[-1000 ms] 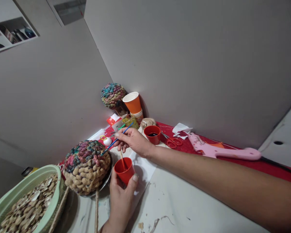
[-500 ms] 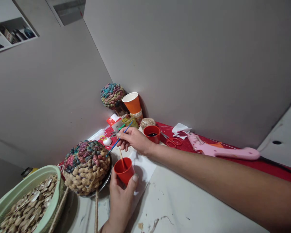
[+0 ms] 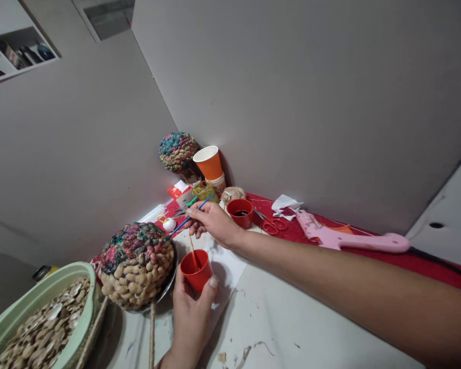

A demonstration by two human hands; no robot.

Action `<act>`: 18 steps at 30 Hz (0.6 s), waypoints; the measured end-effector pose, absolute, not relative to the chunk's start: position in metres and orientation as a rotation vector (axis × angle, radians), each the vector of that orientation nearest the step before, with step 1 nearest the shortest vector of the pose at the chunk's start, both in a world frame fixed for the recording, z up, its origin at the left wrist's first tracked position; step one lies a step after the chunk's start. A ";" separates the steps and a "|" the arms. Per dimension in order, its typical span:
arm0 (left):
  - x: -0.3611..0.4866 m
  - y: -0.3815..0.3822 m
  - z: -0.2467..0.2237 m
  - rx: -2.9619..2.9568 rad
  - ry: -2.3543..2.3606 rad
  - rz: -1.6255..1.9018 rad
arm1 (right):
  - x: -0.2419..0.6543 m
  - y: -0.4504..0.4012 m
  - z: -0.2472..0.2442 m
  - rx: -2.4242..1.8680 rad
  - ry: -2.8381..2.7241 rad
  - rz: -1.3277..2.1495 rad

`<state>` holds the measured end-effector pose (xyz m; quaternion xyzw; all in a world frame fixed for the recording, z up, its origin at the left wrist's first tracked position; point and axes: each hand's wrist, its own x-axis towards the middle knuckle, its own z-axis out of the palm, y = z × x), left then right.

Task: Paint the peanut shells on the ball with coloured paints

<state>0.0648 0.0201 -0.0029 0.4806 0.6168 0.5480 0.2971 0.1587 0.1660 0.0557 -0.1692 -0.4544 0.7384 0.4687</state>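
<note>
My right hand [image 3: 205, 220] pinches a blue paintbrush [image 3: 188, 219], its tip against the upper right side of a dome covered in peanut shells [image 3: 136, 277]. The top of that dome is painted in dark pink, teal and purple; the lower shells are bare tan. It rests in a metal bowl [image 3: 171, 287], with twine cords hanging at its front. My left hand [image 3: 194, 315] is wrapped round a small red cup [image 3: 197, 279], held just right of the dome. A thin wooden stick [image 3: 192, 247] leans inside the cup. What else the cup holds is hidden.
A green basket of peanut shells [image 3: 85, 302] stands at the left. Behind are a painted shell dome [image 3: 179, 151], orange cups [image 3: 208, 163], a twine ball [image 3: 233, 194] and a red cup of dark liquid [image 3: 241, 219]. Scissors [image 3: 272, 225] and a pink glue gun [image 3: 353, 240] lie right.
The brush tip has shifted slightly up and left on the shell dome, and the brush lies at a flatter angle. My left hand and its cup have stayed nearly still.
</note>
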 end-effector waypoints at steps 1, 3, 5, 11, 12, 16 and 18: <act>0.065 0.020 -0.003 1.280 1.644 1.457 | 0.159 0.167 0.055 -0.426 -1.114 1.811; 0.065 0.020 -0.003 1.281 1.654 1.457 | 0.159 0.169 0.054 -0.441 -1.118 1.809; 0.065 0.020 -0.002 1.281 1.661 1.451 | 0.160 0.170 0.054 -0.450 -1.123 1.801; 0.065 0.020 0.000 1.285 1.660 1.447 | 0.163 0.167 0.060 -0.427 -1.120 1.778; 0.064 0.021 0.000 1.289 1.658 1.440 | 0.164 0.165 0.061 -0.416 -1.117 1.777; 0.064 0.022 -0.001 1.311 1.669 1.431 | 0.162 0.163 0.060 -0.396 -1.112 1.785; 0.064 0.022 -0.002 1.307 1.667 1.433 | 0.160 0.165 0.058 -0.406 -1.109 1.790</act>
